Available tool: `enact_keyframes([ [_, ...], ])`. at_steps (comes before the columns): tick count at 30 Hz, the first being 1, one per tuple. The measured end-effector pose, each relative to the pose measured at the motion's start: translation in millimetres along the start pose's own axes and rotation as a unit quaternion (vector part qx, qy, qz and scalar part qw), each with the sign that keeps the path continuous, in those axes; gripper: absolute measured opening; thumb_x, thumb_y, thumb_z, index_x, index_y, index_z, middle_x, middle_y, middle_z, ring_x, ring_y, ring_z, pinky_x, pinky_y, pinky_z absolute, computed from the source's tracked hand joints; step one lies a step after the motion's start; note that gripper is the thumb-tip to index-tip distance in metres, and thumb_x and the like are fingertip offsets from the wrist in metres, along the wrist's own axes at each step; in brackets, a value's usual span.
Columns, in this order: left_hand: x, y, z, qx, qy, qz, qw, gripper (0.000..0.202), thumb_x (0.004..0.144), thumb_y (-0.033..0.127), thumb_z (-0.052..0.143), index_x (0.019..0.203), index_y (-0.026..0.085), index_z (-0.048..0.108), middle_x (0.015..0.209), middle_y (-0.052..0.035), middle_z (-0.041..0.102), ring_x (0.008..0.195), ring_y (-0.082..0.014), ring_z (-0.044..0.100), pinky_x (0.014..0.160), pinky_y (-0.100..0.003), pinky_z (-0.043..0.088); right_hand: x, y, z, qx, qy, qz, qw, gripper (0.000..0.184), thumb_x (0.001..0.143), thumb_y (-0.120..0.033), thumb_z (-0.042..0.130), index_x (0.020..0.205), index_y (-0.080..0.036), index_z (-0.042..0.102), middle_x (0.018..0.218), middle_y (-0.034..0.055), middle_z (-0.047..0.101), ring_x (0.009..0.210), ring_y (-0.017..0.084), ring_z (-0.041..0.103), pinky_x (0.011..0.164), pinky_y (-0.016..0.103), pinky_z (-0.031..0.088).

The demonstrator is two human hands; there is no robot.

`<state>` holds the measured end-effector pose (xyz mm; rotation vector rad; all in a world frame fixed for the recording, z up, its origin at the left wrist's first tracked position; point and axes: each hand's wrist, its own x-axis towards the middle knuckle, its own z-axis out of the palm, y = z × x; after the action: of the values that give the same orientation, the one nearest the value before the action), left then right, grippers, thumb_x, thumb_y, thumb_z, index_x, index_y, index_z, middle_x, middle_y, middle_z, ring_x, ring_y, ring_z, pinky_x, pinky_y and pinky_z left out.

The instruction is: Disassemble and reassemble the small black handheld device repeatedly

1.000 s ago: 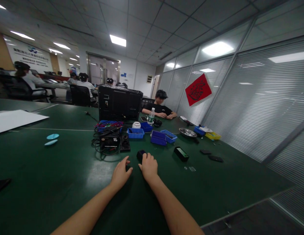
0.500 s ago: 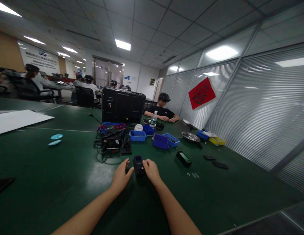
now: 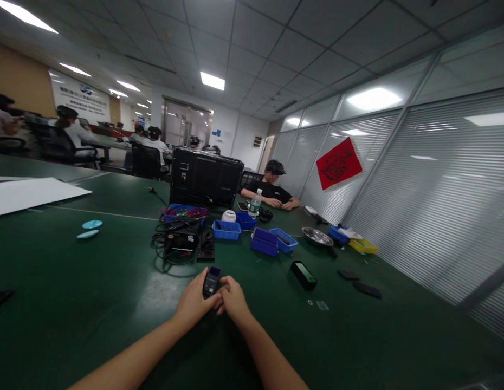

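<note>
A small black handheld device [image 3: 212, 279] with a dark screen at its top end is tilted just above or on the green table; contact with the surface is hard to judge. My left hand [image 3: 194, 299] wraps its left side and lower end, with the thumb across the bottom. Close against the lower right of the device is my right hand [image 3: 233, 301], its fingers curled in. Whatever those fingers pinch, if anything, is hidden behind them and the left thumb.
Beyond my hands lie a black box with tangled cables [image 3: 181, 241], blue bins [image 3: 265, 242] and a water bottle [image 3: 255, 203]. A black case with a green top [image 3: 304, 274] and a metal bowl [image 3: 317, 236] are to the right. A person [image 3: 272, 189] sits across the green table [image 3: 114, 292].
The device has shifted left and tilted clockwise. My left hand, open beside it before, has closed around it. The right hand has slid from its right side to the lower end.
</note>
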<state>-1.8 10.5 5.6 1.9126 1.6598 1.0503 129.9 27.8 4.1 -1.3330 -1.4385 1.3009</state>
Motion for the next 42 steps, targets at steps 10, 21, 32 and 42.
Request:
enact_keyframes([
  [10,-5,14,-6.7,-0.023,-0.043,-0.027,0.998,0.084,0.063,0.032,0.057,0.135,0.017,0.018,0.123,-0.0107,0.051,0.11,-0.0234,0.05,0.09,-0.03,0.038,2,-1,-1,-0.039,0.037,-0.015,0.998,0.018,0.076,-0.03,0.037,0.085,-0.016,0.045,0.064,-0.0008,0.054,0.037,0.011,0.051,0.028,0.02,0.036],
  [21,-7,-3,23.3,-0.306,-0.131,0.017,0.943,0.094,0.05,0.003,0.043,0.138,0.014,0.011,0.141,-0.0083,0.028,0.129,-0.0199,0.025,0.107,-0.033,0.022,-26,-38,3,-0.422,0.157,-0.019,0.893,0.064,0.069,-0.037,0.05,0.126,-0.011,0.036,0.113,0.0166,0.051,0.105,0.029,0.048,0.081,0.036,0.04],
  [32,-4,-2,27.3,-0.356,-0.043,-0.073,0.93,0.063,0.067,0.014,0.05,0.128,0.014,0.034,0.127,-0.0116,0.047,0.117,-0.0178,0.045,0.1,-0.033,0.034,-17,-30,-5,-0.405,0.161,-0.036,0.899,0.06,0.071,-0.034,0.048,0.125,-0.01,0.039,0.114,0.0163,0.052,0.106,0.029,0.046,0.081,0.037,0.04],
  [42,1,2,-6.0,-0.094,0.06,-0.059,0.992,0.071,0.061,0.027,0.059,0.125,0.008,0.036,0.13,-0.0158,0.043,0.122,-0.0242,0.038,0.102,-0.035,0.028,3,-2,8,-0.011,0.0,-0.083,0.996,0.043,0.076,-0.049,0.039,0.085,-0.012,0.06,0.064,0.0018,0.058,0.037,0.008,0.046,0.034,0.019,0.036],
])
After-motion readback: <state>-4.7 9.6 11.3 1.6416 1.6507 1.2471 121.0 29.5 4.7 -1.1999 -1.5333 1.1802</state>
